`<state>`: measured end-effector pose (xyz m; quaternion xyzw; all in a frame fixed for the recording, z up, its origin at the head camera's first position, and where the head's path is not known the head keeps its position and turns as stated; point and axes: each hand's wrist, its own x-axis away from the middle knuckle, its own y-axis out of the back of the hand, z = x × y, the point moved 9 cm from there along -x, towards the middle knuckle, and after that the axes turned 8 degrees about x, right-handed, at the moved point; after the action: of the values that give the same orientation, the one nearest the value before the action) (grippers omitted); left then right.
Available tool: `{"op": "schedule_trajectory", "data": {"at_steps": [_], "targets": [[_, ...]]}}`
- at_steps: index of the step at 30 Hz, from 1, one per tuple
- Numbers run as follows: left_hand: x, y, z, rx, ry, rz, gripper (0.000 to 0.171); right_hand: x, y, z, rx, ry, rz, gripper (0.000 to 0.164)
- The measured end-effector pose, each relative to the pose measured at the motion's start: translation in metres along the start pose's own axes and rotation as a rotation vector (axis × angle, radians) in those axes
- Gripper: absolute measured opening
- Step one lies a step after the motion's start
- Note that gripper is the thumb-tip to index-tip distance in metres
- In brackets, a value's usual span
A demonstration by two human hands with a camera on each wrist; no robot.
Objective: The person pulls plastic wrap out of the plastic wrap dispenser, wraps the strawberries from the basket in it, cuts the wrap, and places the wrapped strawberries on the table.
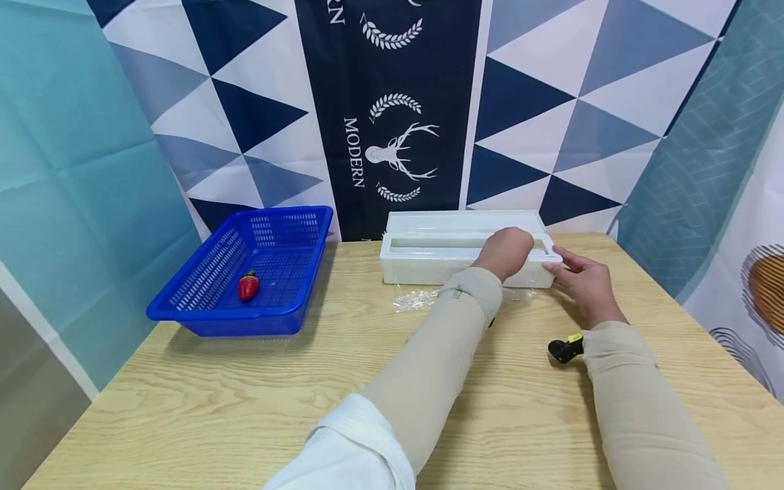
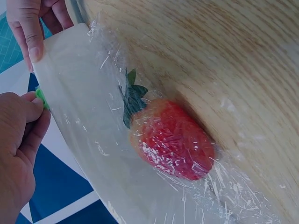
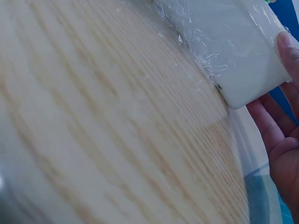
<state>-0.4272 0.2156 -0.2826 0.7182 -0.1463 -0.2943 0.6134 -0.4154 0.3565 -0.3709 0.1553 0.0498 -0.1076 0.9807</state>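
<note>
A white cling film dispenser (image 1: 429,271), its lid raised, stands at the back of the table. My left hand (image 1: 507,250) is over its top edge; the left wrist view shows thumb and finger pinching a small green slider cutter (image 2: 41,98) there. My right hand (image 1: 582,282) grips the dispenser's right end, thumb in front and other fingers around the corner. Clear cling film (image 2: 243,196) hangs down the front onto the table. A red strawberry (image 2: 175,140) with green leaves lies under that film against the dispenser; my left arm hides it in the head view.
A blue plastic basket (image 1: 239,314) stands at the back left, with another strawberry (image 1: 248,286) inside. Patterned cloth (image 1: 392,82) rises right behind the dispenser. Under everything is a wood-grain table (image 1: 245,408).
</note>
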Motion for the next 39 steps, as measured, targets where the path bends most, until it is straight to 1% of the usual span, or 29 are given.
{"op": "schedule_trajectory", "data": {"at_steps": [6, 11, 15, 23, 25, 30, 39], "targets": [[-0.001, 0.002, 0.001, -0.006, -0.025, -0.015, 0.022, -0.002, 0.002, 0.0, 0.042, -0.004, -0.006, 0.07], [-0.002, 0.004, 0.004, 0.006, -0.018, -0.02, 0.022, -0.002, 0.005, 0.002, 0.065, -0.014, -0.005, 0.072], [-0.002, 0.007, 0.003, 0.003, -0.028, -0.023, 0.022, -0.002, 0.006, 0.006, 0.072, -0.009, -0.005, 0.071], [0.003, 0.01, 0.001, -0.056, -0.05, -0.012, 0.022, -0.003, 0.008, 0.006, 0.093, -0.016, -0.014, 0.074], [0.006, 0.01, 0.002, -0.066, -0.06, -0.008, 0.023, -0.002, 0.007, 0.004, 0.082, -0.019, -0.014, 0.073], [0.012, 0.007, 0.008, -0.087, -0.056, 0.002, 0.025, 0.0, 0.002, -0.001, 0.043, -0.023, -0.001, 0.071], [0.017, 0.004, 0.02, -0.07, -0.048, 0.014, 0.022, 0.001, 0.001, -0.005, 0.068, -0.046, -0.013, 0.07]]}}
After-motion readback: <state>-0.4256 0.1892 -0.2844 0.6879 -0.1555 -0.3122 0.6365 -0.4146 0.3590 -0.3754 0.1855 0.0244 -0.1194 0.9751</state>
